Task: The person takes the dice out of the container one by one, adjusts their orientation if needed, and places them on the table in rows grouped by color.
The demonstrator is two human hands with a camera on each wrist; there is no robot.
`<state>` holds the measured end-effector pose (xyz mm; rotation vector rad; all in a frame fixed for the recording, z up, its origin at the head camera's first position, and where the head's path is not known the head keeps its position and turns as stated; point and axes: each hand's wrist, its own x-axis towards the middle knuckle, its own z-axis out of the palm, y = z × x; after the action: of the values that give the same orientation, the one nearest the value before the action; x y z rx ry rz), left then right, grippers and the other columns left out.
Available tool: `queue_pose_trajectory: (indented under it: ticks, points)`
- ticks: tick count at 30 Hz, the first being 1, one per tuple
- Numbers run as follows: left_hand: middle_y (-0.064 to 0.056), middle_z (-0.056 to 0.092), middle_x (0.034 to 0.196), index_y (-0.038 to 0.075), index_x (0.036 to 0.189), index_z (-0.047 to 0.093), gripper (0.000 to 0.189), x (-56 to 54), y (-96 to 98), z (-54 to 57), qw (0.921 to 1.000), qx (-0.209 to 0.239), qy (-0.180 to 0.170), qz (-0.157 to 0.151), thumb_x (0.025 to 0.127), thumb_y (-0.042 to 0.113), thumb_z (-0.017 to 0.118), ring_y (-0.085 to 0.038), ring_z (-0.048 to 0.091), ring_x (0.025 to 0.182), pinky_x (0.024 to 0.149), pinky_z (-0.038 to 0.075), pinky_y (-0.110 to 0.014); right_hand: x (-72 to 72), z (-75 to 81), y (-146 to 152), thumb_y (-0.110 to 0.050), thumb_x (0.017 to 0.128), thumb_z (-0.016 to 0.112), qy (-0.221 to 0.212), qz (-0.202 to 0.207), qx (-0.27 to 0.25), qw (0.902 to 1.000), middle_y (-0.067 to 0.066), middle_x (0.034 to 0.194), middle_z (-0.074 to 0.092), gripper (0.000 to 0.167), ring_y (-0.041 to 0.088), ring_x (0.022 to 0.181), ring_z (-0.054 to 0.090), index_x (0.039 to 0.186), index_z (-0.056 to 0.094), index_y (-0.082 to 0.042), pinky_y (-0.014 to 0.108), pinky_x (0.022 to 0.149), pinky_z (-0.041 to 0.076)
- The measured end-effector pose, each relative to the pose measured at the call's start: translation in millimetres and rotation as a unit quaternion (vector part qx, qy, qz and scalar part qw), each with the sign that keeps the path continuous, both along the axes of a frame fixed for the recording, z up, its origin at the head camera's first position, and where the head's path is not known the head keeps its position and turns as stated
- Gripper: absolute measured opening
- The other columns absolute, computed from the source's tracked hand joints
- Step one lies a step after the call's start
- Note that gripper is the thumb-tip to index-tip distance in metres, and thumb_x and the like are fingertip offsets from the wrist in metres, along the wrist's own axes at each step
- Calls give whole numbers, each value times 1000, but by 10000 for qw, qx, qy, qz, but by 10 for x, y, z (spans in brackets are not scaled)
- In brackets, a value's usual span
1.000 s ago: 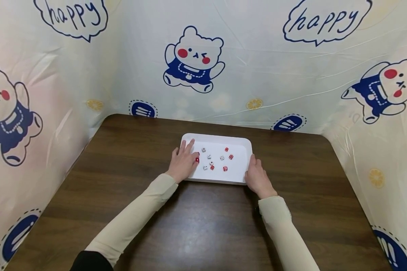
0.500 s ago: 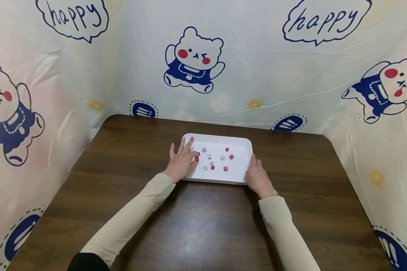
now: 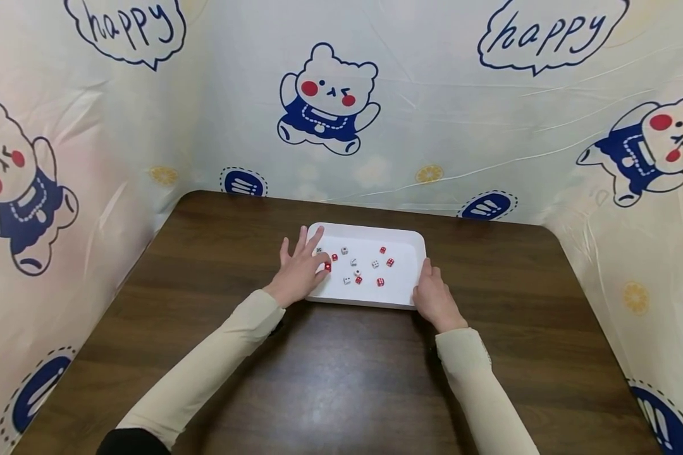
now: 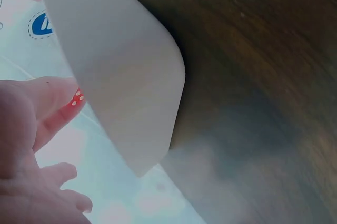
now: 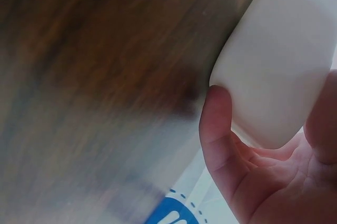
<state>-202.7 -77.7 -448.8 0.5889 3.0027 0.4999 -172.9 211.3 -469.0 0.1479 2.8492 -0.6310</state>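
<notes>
A white tray (image 3: 401,297) lies on the table with several red and white dice on it. Over the tray's left end, my left hand (image 3: 296,272) pinches a red die (image 4: 77,97) between thumb and forefinger, its other fingers spread. Just right of that forefinger is another red die (image 3: 334,257), and a white die (image 3: 319,251) shows by the fingers. At the tray's right edge my right hand (image 3: 435,299) grips the near corner, as the right wrist view confirms with fingers (image 5: 216,119) curled round the tray wall.
The dark wooden table (image 3: 341,373) surrounds the tray. A pale printed cloth (image 3: 398,120) with cartoon bears stands behind it and along both sides. More white dice (image 3: 375,264) and red dice (image 3: 389,262) are scattered across the tray's middle and right.
My left hand has drawn slightly left with the pinched red die, apart from the neighbouring red die. A white die by its fingers has come into sight. The right hand keeps its grip.
</notes>
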Motion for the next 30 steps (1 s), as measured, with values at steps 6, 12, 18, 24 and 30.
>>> queue_pose_trajectory:
  ticks: [6,12,18,24,30]
  points:
    - [-8,6,164,20,104,69,13,54,-86,32,9999,95,110,-30,93,25,65,-39,-6,150,111,1,-70,6,-15,8,-13,99,41,59,50,69,9999,33,146,29,66,44,113,55,151,6,8,55,100,44]
    - [-10,7,164,17,100,70,11,128,-164,89,9995,159,249,-140,91,22,67,-41,-5,149,110,2,-72,13,-35,5,-12,98,42,144,39,113,9998,33,143,32,67,43,109,57,150,8,9,55,96,46]
    - [-10,8,164,17,98,71,10,193,-229,149,9989,158,356,-261,89,22,69,-42,-4,149,110,1,-71,-2,-30,2,-13,98,43,100,23,150,9998,33,144,31,68,43,110,55,151,7,9,55,98,45]
    - [-11,12,163,16,96,72,10,267,-288,182,9979,170,490,-378,88,20,72,-43,-1,149,109,3,-72,-17,-43,-4,-13,98,43,102,27,213,9997,33,143,32,67,43,110,56,151,7,9,55,98,45]
    - [-12,13,163,15,96,72,12,335,-324,212,9977,227,471,-430,85,19,74,-43,-1,149,109,3,-72,-23,-38,0,-13,98,42,59,29,189,9998,33,144,31,67,44,114,54,151,6,9,56,100,43]
